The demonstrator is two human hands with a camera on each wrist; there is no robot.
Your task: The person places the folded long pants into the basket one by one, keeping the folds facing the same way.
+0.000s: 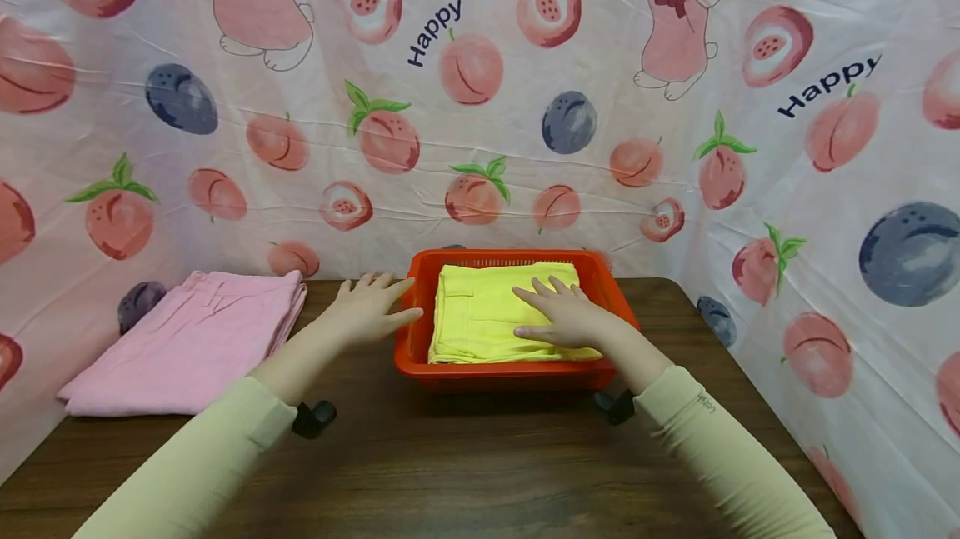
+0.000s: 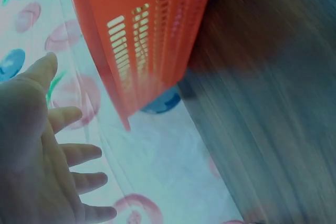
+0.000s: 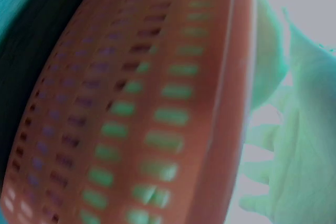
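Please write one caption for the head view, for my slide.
Right hand over a folded yellow garment in a red basket; left hand near its rim, pink garment on the table.

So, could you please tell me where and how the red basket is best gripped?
Probably by the rim at the short ends of the basket, left hand from the left and right hand from the right: it stands upright, and the rim juts past the slotted walls.

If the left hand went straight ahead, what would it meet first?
Probably the printed curtain; the left hand points toward it, near the left end of the red basket. Depth is unclear, so it might brush the red basket first.
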